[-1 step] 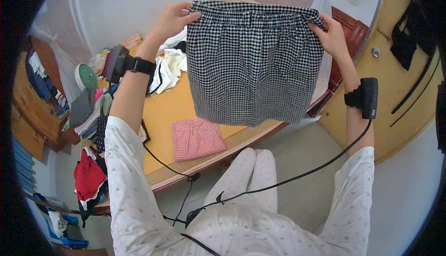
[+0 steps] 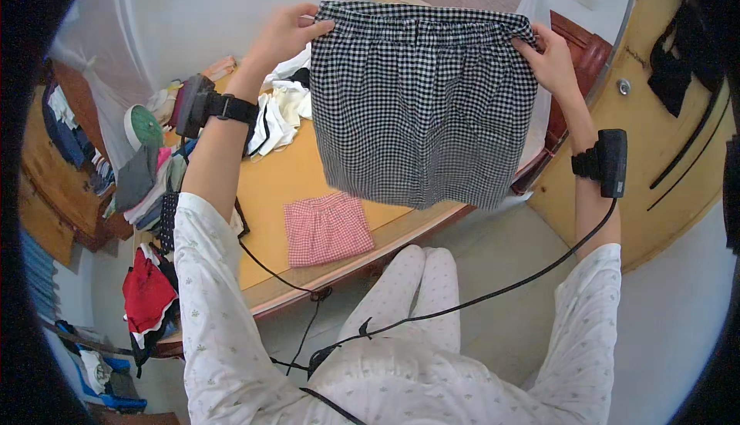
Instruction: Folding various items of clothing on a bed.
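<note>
While the left hand (image 2: 291,36) and right hand (image 2: 551,59) each pinch a waistband corner of the black-and-white gingham garment (image 2: 424,109), held up by the bed (image 2: 262,186), an even, level grip best keeps its gathered elastic taut.

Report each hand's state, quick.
Left hand: closed, holding the checked garment at its waistband's left end.
Right hand: closed, holding the waistband's right end.

Bed (image 2: 266,186): flat tan top, wooden front edge. Folded red-and-white checked garment (image 2: 327,232) near that front edge. Loose white clothes (image 2: 287,109) toward the back. Mixed clothing (image 2: 139,182) heaped along the left edge. Red garment (image 2: 148,290) by the front-left corner, probably draped over; hard to tell.
</note>
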Motion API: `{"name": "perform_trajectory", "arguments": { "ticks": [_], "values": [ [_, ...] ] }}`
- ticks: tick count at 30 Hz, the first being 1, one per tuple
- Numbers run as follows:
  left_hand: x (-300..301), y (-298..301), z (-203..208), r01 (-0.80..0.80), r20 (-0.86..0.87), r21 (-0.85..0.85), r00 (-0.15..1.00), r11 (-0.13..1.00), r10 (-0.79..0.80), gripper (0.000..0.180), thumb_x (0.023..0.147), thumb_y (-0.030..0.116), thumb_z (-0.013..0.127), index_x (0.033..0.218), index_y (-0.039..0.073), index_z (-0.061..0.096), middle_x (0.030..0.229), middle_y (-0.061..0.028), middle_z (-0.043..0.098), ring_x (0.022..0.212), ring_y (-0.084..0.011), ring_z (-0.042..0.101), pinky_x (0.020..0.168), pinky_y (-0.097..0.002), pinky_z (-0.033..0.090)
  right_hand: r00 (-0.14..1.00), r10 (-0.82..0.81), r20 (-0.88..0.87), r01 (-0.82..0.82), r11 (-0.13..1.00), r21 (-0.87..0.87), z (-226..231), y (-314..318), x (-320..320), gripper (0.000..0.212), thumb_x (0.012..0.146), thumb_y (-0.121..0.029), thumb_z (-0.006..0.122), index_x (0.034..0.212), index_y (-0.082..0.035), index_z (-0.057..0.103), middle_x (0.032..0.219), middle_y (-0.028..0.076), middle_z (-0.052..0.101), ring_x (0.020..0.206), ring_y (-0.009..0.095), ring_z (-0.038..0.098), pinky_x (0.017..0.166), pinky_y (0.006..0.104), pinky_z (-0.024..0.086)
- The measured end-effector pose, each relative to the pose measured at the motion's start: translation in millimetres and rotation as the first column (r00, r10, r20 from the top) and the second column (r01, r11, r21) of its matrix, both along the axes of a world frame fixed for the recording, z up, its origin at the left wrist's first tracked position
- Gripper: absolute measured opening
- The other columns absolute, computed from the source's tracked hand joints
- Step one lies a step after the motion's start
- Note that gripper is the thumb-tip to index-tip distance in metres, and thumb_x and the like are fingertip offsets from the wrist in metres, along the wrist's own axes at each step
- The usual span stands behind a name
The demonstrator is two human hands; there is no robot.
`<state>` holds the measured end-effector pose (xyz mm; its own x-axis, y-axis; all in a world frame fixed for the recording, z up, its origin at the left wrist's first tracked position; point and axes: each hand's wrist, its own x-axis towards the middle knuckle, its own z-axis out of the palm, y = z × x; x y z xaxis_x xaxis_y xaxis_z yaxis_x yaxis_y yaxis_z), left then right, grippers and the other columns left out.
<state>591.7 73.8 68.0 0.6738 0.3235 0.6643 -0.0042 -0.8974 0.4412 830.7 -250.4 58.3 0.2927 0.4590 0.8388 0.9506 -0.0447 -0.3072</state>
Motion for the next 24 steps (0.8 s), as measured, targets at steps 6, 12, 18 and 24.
{"name": "perform_trajectory", "arguments": {
  "ticks": [6, 12, 18, 24],
  "values": [
    [-9.7, -6.5, 5.4, 0.093, -0.005, -0.156, 0.995, 0.983, -0.095, 0.041, 0.073, 0.03, 0.07, 0.101, 0.001, 0.061, 0.081, -0.0066, 0.064, 0.065, -0.0105, 0.056, 0.058, -0.0236, 0.044, 0.976, -0.205, -0.073, 0.198, 0.976, -0.097, 5.2, -2.7, -18.9, 0.029, 0.078, -0.017, 0.064, 0.098, 0.0, 0.054, 0.081, 0.011, 0.064, 0.072, 0.019, 0.061, 0.064, 0.0306, 0.046],
    [7.8, 12.6, 3.2, 0.153, 0.138, -0.16, 0.982, 0.975, -0.131, 0.049, 0.069, 0.035, 0.074, 0.1, 0.0, 0.059, 0.074, -0.0029, 0.061, 0.063, -0.0098, 0.054, 0.058, -0.0244, 0.046, 0.997, 0.048, -0.054, -0.05, 0.998, -0.039, -0.6, -5.5, -2.9, 0.031, 0.077, -0.021, 0.064, 0.1, -0.001, 0.058, 0.078, 0.01, 0.063, 0.071, 0.017, 0.06, 0.064, 0.0299, 0.045],
    [7.6, 3.0, 14.0, -0.021, 0.144, -0.035, 0.989, 0.999, 0.026, 0.046, 0.068, 0.035, 0.075, 0.095, 0.002, 0.06, 0.077, 0.0001, 0.06, 0.074, -0.0073, 0.054, 0.064, -0.0199, 0.042, 0.978, -0.073, -0.196, 0.038, 0.984, -0.175, 8.8, -18.1, -18.4, 0.027, 0.081, -0.015, 0.06, 0.105, -0.001, 0.06, 0.083, 0.008, 0.063, 0.068, 0.012, 0.061, 0.059, 0.024, 0.047],
    [8.4, 16.4, 19.4, 0.039, 0.101, -0.036, 0.994, 0.999, -0.035, 0.053, 0.069, 0.032, 0.076, 0.103, -0.003, 0.057, 0.081, -0.0034, 0.061, 0.076, -0.0096, 0.056, 0.068, -0.0211, 0.044, 0.899, 0.135, -0.417, -0.169, 0.985, -0.046, 1.8, -12.9, -3.3, 0.031, 0.08, -0.013, 0.061, 0.108, 0.001, 0.057, 0.091, 0.009, 0.063, 0.071, 0.012, 0.062, 0.061, 0.0236, 0.05]
  ]
}}
